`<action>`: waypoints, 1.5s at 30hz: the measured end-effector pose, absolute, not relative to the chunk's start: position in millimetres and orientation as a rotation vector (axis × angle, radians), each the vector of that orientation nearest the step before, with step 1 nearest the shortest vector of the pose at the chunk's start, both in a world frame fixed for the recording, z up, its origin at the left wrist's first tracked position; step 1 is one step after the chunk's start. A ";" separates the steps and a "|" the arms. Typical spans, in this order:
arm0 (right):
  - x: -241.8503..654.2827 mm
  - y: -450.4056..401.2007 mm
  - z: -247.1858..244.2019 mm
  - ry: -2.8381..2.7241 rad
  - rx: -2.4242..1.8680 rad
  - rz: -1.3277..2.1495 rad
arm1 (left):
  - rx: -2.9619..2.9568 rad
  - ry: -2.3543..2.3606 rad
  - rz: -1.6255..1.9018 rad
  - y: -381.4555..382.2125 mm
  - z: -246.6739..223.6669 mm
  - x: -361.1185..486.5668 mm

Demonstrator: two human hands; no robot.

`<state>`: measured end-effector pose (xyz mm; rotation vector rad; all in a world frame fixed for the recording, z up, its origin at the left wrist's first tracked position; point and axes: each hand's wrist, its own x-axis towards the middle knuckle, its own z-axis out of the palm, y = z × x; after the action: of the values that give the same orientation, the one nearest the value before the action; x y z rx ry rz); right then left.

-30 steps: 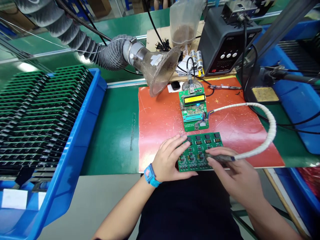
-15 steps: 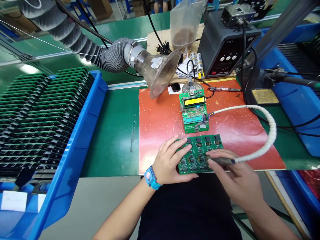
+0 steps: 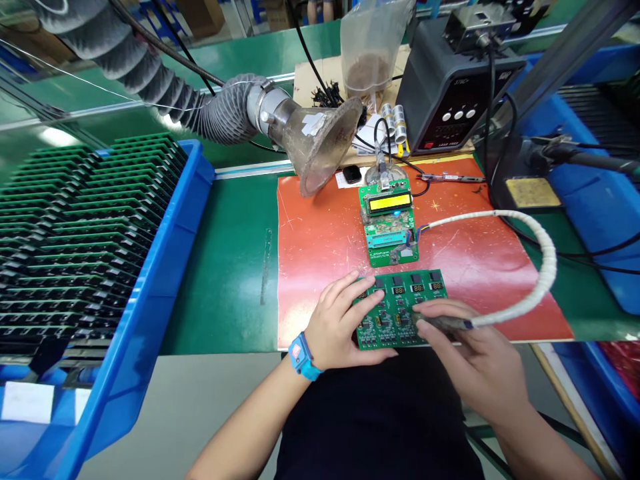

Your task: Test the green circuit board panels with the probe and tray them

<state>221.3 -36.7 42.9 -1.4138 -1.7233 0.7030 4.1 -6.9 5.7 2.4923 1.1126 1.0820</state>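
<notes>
A green circuit board point(image 3: 390, 320) with rows of small two-digit displays lies at the front edge of the red mat point(image 3: 320, 240). My left hand point(image 3: 340, 323), a blue watch on its wrist, spans the board's left part, fingers on top and thumb along the near edge. Pinched in my right hand point(image 3: 487, 367) is a dark handheld probe point(image 3: 450, 323); its tip meets the board right of centre, the contact hidden by my fingers. A white-wrapped cable point(image 3: 547, 253) loops from the probe to a green programmer board point(image 3: 390, 237) with a lit yellow screen.
At left, a blue bin point(image 3: 170, 220) holds stacked circuit boards. A fume-extraction funnel point(image 3: 320, 147) hangs over the mat's back edge. Behind stands a black soldering station point(image 3: 450, 100); a soldering iron point(image 3: 450, 178) and yellow sponge point(image 3: 533, 192) lie nearby. More blue bins point(image 3: 590, 180) stand right.
The view has shifted very slightly. Both hands, the probe and the circuit board keep their places relative to one another.
</notes>
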 end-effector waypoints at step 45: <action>222.1 -39.2 44.0 -1.620 -1.444 0.747 | 2.438 1.059 1.085 -5.3 1.3 4.6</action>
<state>222.1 -39.2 44.0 -1.4438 -1.6202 0.7473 4.6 -5.3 1.3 2.4380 1.0590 1.0847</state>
